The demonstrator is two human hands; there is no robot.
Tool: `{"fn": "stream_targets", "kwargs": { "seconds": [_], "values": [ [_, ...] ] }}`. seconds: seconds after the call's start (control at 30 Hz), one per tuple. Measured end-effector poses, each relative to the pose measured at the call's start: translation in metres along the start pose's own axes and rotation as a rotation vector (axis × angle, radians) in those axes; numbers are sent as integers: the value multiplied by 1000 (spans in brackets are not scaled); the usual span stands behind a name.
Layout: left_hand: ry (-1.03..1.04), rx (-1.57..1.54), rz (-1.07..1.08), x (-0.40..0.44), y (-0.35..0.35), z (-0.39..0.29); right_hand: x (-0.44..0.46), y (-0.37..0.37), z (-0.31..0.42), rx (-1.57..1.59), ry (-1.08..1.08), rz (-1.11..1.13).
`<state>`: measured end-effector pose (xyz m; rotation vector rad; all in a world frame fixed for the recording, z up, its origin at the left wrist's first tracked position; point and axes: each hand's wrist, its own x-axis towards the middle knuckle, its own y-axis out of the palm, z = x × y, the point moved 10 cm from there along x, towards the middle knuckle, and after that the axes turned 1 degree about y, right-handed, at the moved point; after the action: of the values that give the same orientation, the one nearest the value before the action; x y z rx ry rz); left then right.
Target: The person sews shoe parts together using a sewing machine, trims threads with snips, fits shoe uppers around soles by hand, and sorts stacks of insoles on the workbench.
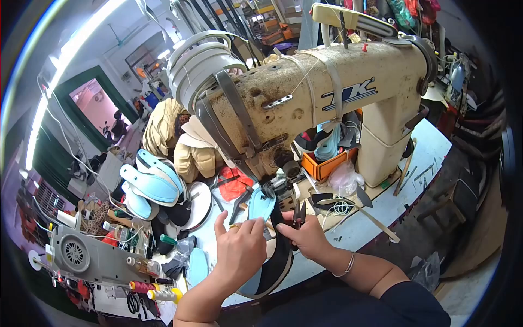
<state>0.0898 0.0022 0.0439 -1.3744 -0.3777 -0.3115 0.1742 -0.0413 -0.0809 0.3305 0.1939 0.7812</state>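
My left hand (239, 249) is closed at the edge of a light blue and black shoe piece (262, 204), one finger sticking out to the side. The piece lies below the needle end of a cream sewing machine (305, 82), and its black band (280, 261) curves down toward me. My right hand (309, 235) is closed around dark thread snips (299, 211), blades pointing up. Its thumb presses at the black band beside the left fingers. The fingertips of both hands are partly hidden.
Stacked light blue insoles (152, 182) and beige shoe parts (190, 155) lie left. An orange bin (329, 165) stands under the machine arm. Loose white cord (342, 207), thread spools (163, 295) and a grey fan-vented machine (76, 250) surround the worktable (427, 150).
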Motion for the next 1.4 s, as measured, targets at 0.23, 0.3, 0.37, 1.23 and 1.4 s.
{"fn": "stream_targets", "kwargs": {
  "seconds": [0.23,0.3,0.37,1.23,1.4],
  "values": [
    [3,35,4,0,-1,-6,-1,1,2,18,-17,-3],
    [3,12,7,1,0,-6,-1,-2,2,12,-18,-3],
    [6,4,0,1,-3,-6,-1,0,1,51,1,18],
    [32,-70,-84,13,-2,-21,9,-6,0,41,46,-13],
    [24,-58,-83,15,-3,-20,14,-2,0,76,4,-31]
  ]
}}
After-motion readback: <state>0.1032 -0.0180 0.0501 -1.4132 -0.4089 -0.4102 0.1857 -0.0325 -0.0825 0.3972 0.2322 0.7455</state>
